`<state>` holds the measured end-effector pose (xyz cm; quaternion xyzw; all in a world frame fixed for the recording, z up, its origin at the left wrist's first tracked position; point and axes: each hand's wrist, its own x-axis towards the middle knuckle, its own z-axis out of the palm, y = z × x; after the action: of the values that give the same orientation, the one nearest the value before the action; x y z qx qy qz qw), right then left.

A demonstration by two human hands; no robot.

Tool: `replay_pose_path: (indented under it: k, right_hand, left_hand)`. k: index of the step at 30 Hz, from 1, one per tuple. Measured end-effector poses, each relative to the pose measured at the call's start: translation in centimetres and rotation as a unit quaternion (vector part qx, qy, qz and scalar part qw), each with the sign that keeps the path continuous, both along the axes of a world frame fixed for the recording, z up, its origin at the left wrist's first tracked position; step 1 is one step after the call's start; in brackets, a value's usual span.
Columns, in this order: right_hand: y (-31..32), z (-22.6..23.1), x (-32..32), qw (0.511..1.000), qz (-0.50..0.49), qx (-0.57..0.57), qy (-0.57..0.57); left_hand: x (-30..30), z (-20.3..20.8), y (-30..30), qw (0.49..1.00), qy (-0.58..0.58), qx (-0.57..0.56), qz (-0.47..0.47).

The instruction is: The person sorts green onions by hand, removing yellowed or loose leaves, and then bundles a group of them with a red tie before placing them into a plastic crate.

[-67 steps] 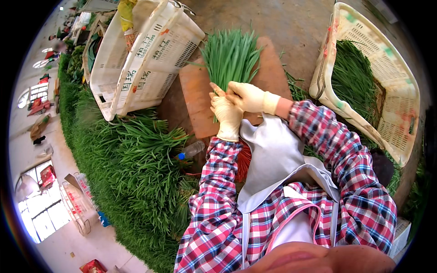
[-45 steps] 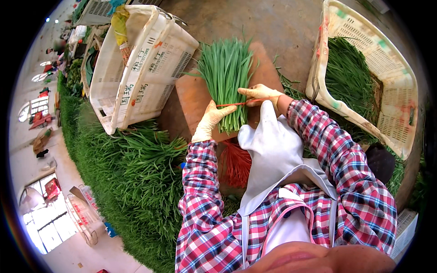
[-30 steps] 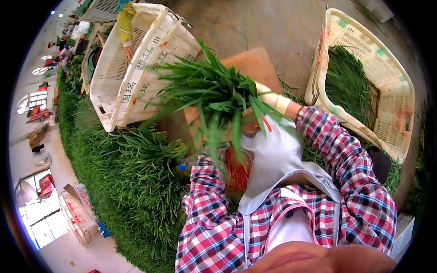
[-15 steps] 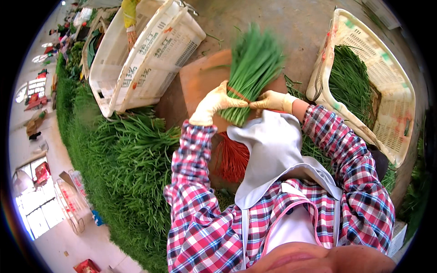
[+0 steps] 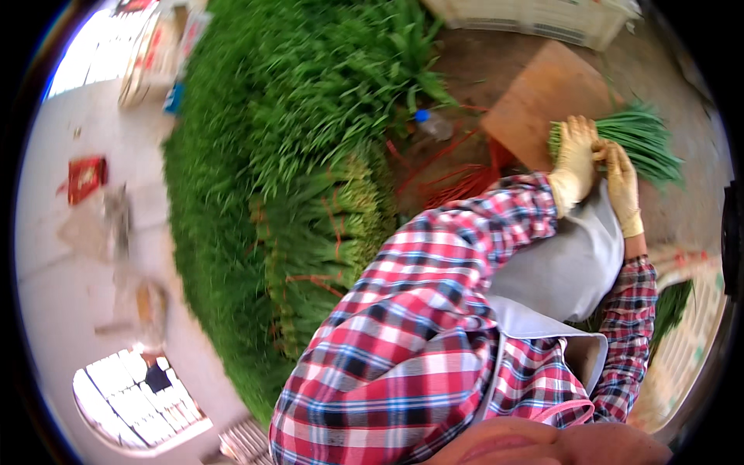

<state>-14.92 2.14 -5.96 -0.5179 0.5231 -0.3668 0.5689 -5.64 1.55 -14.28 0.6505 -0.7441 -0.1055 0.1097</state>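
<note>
- The bunch of long, narrow green leaves lies across the lower right edge of the flat, reddish-brown board, pale cut ends to the left, leaf tips fanned to the right beyond it; whether it rests fully on the board cannot be told.
- The left hand, in a cream glove, closes over the bunch near its cut ends, fingers close together.
- The right hand, in a matching glove, bends its fingers narrowly against the bunch, beside the left hand's fingers; whether it grips anything cannot be told.
- Below the board's left corner spreads a tangle of thin red strips, near a clear plastic bottle with a blue cap.
- Close below the hands hangs a smooth grey apron, between red, white and blue plaid sleeves.
- Farther left stretches a tall heap of green leafy stalks, bordered by bundles with red ties.
- One off-white slatted plastic crate stands beyond the board; another, yellowish-white and perforated, sits at lower right, with green leaves inside.
</note>
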Motion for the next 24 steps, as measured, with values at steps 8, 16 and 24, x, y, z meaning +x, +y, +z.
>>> replay_pose_path:
  k: [8,16,24]
  right_hand:
    - [-0.5,0.8,-1.1,0.994,0.056,0.005,0.09]
    - [8.3,-2.6,-8.9,0.993,-0.063,0.041,-0.091]
    - [14.4,1.9,-12.0,0.975,-0.136,0.039,0.172]
  left_hand:
    - [-0.1,-1.1,-3.0,0.992,0.041,0.1,0.066]
    - [0.6,1.5,-6.6,0.965,0.084,0.248,0.001]
    - [11.1,4.8,-3.6,0.749,0.453,0.483,0.012]
